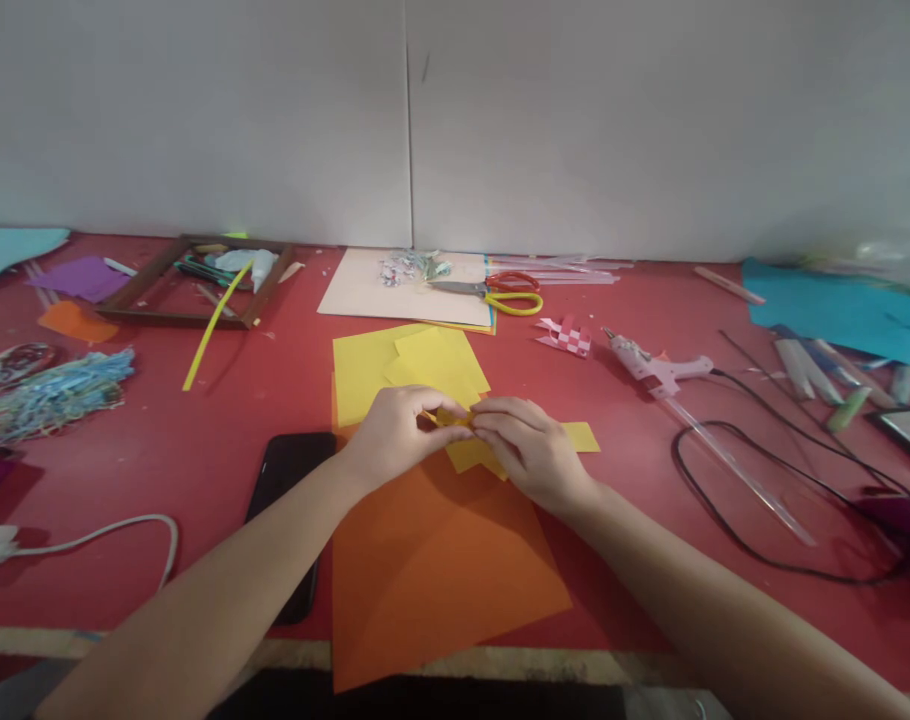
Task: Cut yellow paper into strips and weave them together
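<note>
My left hand [402, 430] and my right hand [534, 450] meet over the papers in the middle of the table. Between their pinched fingertips is a small piece of yellow paper [449, 416], mostly hidden by the fingers. Both hands are closed on it. Under them lie yellow paper pieces [466, 458] and a large orange paper sheet [440, 570]. Farther back is a yellow sheet [361, 365] with a smaller yellow piece on top. A yellow strip [581, 437] sticks out beyond my right hand.
A black phone [290, 500] lies beside my left forearm. Scissors [511, 293] rest on pale sheets [357, 285] at the back. To the right are a pink woven paper piece [567, 337] and a glue gun [654, 370] with a looping cord. A brown frame [162, 318] holds tools.
</note>
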A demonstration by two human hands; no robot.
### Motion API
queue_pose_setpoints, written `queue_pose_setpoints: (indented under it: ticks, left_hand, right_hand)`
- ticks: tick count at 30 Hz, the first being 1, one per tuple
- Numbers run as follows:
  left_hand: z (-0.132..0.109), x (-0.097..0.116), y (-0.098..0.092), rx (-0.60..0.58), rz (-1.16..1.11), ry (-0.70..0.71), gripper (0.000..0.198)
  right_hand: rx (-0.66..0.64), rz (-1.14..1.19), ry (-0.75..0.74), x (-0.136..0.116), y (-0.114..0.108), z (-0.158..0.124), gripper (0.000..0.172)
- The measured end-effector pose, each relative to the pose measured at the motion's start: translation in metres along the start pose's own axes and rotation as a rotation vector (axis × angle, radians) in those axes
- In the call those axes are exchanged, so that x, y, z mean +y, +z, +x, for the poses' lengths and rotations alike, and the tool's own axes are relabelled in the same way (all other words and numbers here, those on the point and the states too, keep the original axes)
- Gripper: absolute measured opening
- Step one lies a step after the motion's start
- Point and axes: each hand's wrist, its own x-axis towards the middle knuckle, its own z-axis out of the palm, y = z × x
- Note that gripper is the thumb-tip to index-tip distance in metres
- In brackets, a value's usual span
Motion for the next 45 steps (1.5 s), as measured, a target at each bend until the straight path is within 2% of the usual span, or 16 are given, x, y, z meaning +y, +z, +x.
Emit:
queue_pose_setpoints:
  ticks: [6,8,12,15,17,20,22,24,26,29,31,36,41,45]
  left_hand:
    - [-0.001,0.001,0.003,0.018,-0.009,0.014,0.017]
    - [-0.001,0.002,0.004,0.048,-0.025,0.0,0.017]
    - [-0.001,0.005,0.005,0.249,-0.147,-0.04,0.02]
    - [0.0,0.006,0.005,0.346,-0.322,-0.073,0.022]
    - [0.001,0.005,0.005,0.349,-0.401,-0.076,0.024]
    - [0.003,0.004,0.006,0.324,-0.449,-0.053,0.028]
    - [0.003,0.003,0.008,0.293,-0.463,-0.039,0.029]
    - [0.002,0.003,0.009,0.245,-0.481,-0.033,0.027]
    - [0.001,0.004,0.011,0.207,-0.482,-0.038,0.027]
    - [0.0,0.004,0.013,0.181,-0.446,-0.054,0.027]
    - [0.0,0.003,0.014,0.159,-0.43,-0.044,0.026]
    - [0.002,0.001,0.015,0.137,-0.42,-0.085,0.025]
    - [0.003,0.0,0.013,0.142,-0.438,-0.107,0.024]
    - [0.002,-0.001,0.014,0.11,-0.459,-0.103,0.029]
  right_hand:
    - [0.01,-0.069,-0.009,-0.001,0.0,0.001,0.017]
    - [0.056,-0.1,-0.021,-0.003,-0.002,0.003,0.015]
    - [0.266,-0.139,-0.16,-0.012,-0.011,0.005,0.025]
    - [0.257,0.024,-0.236,-0.021,-0.016,0.005,0.03]
    - [0.188,0.15,-0.123,-0.024,-0.015,0.004,0.023]
    - [0.093,0.366,0.277,-0.022,-0.008,0.004,0.008]
    - [0.064,0.536,0.513,-0.019,-0.003,0.005,0.019]
    - [0.08,0.642,0.642,-0.017,0.0,0.006,0.027]
    - [0.135,0.688,0.691,-0.018,0.001,0.007,0.027]
    - [0.195,0.745,0.703,-0.022,0.0,0.009,0.019]
    - [0.195,0.747,0.713,-0.024,0.0,0.009,0.017]
    - [0.203,0.646,0.746,-0.024,0.0,0.008,0.025]
    - [0.173,0.732,0.675,-0.021,0.003,0.007,0.024]
    - [0.181,0.742,0.701,-0.022,0.004,0.008,0.023]
